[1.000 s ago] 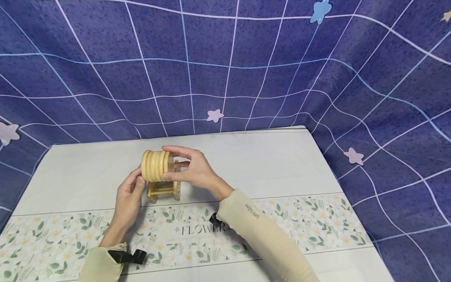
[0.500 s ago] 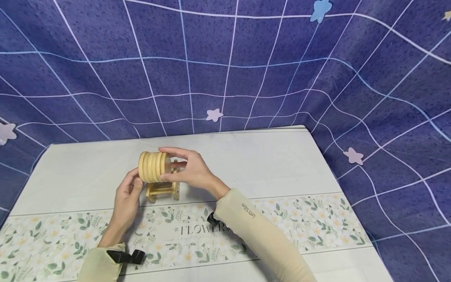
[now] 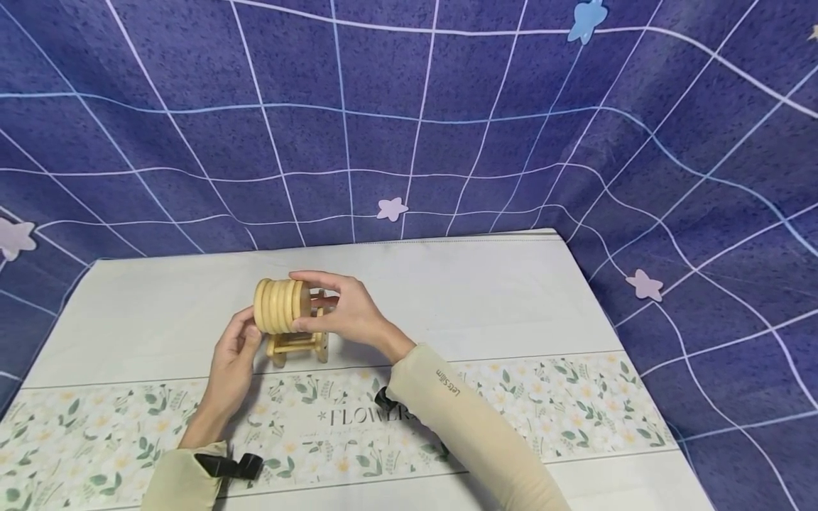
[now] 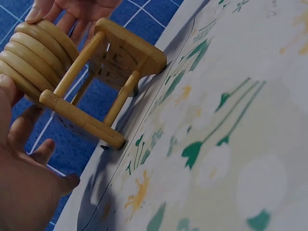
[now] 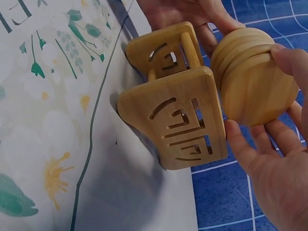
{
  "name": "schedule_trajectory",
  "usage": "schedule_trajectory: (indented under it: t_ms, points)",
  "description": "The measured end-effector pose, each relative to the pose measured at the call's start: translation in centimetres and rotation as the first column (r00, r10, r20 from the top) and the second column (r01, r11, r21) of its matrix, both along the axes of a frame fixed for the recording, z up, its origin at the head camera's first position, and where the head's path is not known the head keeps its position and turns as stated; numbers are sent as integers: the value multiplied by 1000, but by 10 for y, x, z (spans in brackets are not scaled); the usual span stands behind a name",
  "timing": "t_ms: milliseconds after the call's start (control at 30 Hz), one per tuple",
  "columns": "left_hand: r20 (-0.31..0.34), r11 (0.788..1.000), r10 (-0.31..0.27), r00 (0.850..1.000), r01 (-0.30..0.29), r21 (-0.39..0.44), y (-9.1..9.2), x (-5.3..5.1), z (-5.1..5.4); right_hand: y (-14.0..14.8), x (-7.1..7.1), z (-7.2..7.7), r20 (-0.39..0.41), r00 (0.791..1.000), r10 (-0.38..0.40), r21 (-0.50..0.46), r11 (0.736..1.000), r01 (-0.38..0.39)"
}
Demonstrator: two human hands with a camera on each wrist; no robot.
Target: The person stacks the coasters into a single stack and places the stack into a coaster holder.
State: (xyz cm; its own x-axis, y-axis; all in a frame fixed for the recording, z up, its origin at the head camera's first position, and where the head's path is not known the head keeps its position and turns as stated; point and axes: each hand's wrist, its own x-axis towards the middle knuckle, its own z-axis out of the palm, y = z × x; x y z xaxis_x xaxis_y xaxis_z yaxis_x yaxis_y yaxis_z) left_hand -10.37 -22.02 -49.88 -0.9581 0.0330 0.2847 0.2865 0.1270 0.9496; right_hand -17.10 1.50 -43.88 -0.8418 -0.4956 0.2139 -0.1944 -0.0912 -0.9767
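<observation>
A stack of round wooden coasters [image 3: 276, 306] is held sideways between both hands, just above a small wooden holder [image 3: 295, 345]. The holder has two carved side panels [image 5: 175, 125] joined by round bars, and it stands on the table. My right hand [image 3: 354, 310] grips the stack's right end, thumb in front and fingers over the top and behind. At the other end, my left hand [image 3: 235, 355] holds the lower left edge with thumb and fingers. Several coasters [image 4: 36, 55] lie face to face in the left wrist view.
The table bears a white cloth [image 3: 460, 291] with a flower-printed band [image 3: 543, 397] across it. Behind and to the right hangs a blue grid-patterned curtain [image 3: 396, 142] with star shapes. Black straps [image 3: 230, 465] circle the sleeves at the wrists.
The coaster stack has dipped very slightly in the head view, both hands moving with it. Their grip looks the same, and the holder stays in place.
</observation>
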Motion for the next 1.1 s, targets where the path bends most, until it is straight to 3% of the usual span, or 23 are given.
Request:
schedule_trajectory:
  t_ms: [200, 367, 633, 1100]
  points:
    - [-27, 999, -3, 1000, 1, -43, 0, 2, -1, 0, 1, -1, -10, 1000, -5, 11, 1000, 5]
    - [-26, 1000, -3, 1000, 2, -23, 0, 1, -4, 0, 0, -2, -54, 998, -14, 17, 1000, 14]
    - [-18, 997, 7, 1000, -8, -72, 0, 1, -5, 1, 0, -6, -76, 997, -25, 58, 998, 30]
    - [-16, 999, -33, 999, 33, -12, 1, -7, -11, 6, -3, -6, -87, 996, -38, 59, 997, 43]
